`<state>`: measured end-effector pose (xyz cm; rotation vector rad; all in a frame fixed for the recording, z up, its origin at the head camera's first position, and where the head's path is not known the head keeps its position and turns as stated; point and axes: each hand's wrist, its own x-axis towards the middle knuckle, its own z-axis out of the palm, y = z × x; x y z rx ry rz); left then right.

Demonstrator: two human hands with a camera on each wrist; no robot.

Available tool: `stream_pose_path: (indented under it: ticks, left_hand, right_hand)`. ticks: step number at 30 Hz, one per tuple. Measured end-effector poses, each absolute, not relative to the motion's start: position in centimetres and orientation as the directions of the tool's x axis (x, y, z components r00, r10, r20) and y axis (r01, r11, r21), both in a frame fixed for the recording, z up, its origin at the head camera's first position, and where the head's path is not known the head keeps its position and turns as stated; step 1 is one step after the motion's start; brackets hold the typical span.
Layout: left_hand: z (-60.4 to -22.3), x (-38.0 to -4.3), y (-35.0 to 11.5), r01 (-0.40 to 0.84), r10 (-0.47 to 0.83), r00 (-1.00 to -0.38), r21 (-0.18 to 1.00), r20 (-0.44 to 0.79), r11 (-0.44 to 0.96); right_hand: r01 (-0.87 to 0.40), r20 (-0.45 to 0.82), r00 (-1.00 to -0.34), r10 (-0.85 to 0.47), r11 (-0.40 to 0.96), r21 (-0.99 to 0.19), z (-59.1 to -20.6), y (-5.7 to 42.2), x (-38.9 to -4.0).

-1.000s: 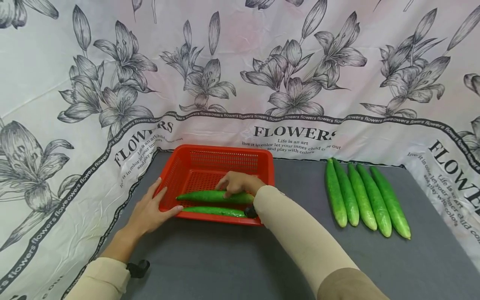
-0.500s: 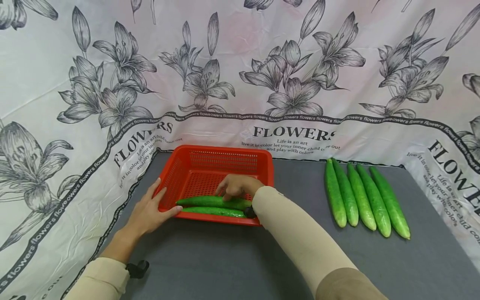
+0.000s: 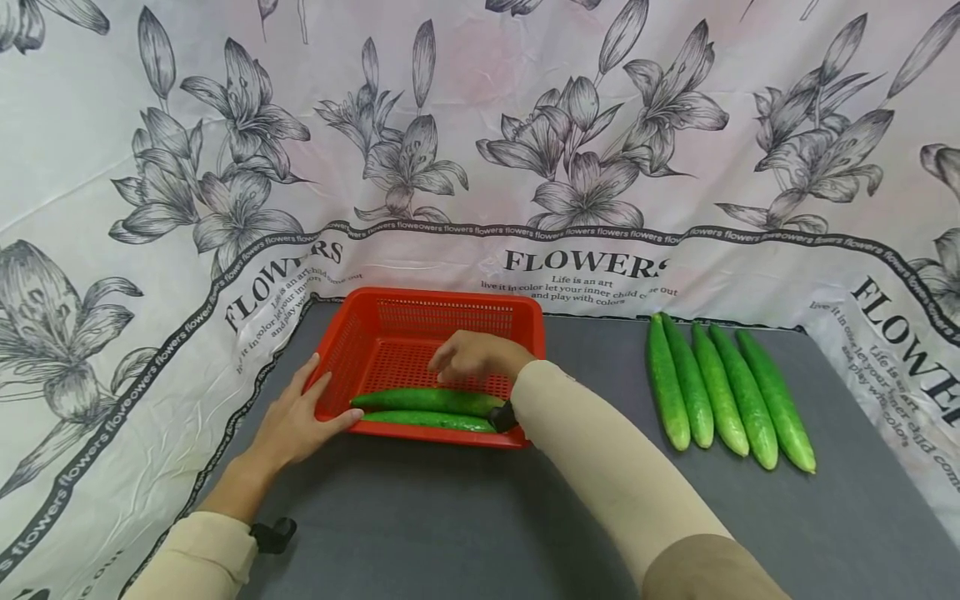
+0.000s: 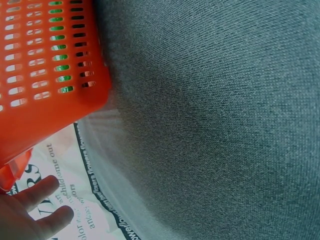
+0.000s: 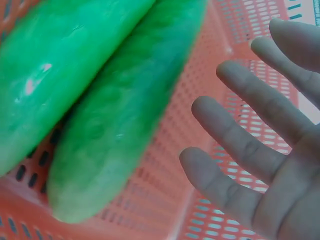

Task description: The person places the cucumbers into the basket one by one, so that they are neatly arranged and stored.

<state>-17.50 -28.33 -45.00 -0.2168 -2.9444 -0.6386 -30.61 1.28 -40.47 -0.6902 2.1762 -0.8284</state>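
Observation:
Two green cucumbers lie side by side along the near wall of a red plastic basket (image 3: pixel 442 296), a rear cucumber (image 3: pixel 420 401) and a front cucumber (image 3: pixel 423 420). Over the basket, just behind them, my right hand (image 3: pixel 482 353) hovers with its fingers apart and nothing held. The right wrist view shows that hand (image 5: pixel 260 145) spread beside the rear cucumber (image 5: pixel 120 125). My left hand (image 3: pixel 292 423) rests at the basket's near left corner, thumb at the front rim and fingers along the left side. Only some of its fingers (image 4: pixel 41 191) appear in the left wrist view.
Several more cucumbers (image 3: pixel 718 392) lie in a row on the grey table (image 3: pixel 420 517), right of the basket. A white flower-printed cloth (image 3: pixel 465 192) hangs behind and along both sides of the table.
The rear cucumber has moved toward me, up against the front one. My right hand has let it go and risen slightly away from it. The left hand stays at the basket corner.

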Motion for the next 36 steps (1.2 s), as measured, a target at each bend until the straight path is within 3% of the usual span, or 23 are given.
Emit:
stream_pose_path:
  ticks: [9, 16, 36]
  left_hand:
    - [-45.0, -17.7, -28.3, 0.165, 0.116, -0.983, 0.396, 0.145, 0.903]
    - [-45.1, -17.7, -28.3, 0.167, 0.118, -0.983, 0.399, 0.143, 0.901]
    - [-45.0, -17.3, -28.4, 0.166, 0.120, -0.983, 0.402, 0.138, 0.900]
  right_hand:
    - [-0.176, -0.372, -0.631, -0.681, 0.592, -0.787, -36.9, 2.5, -30.4]
    - [-0.108, -0.302, -0.684, -0.665, 0.501, -0.859, -34.1, 4.4, -29.5]
    - [-0.371, -0.016, -0.750, -0.661, 0.441, -0.817, -26.8, 10.3, -24.2]
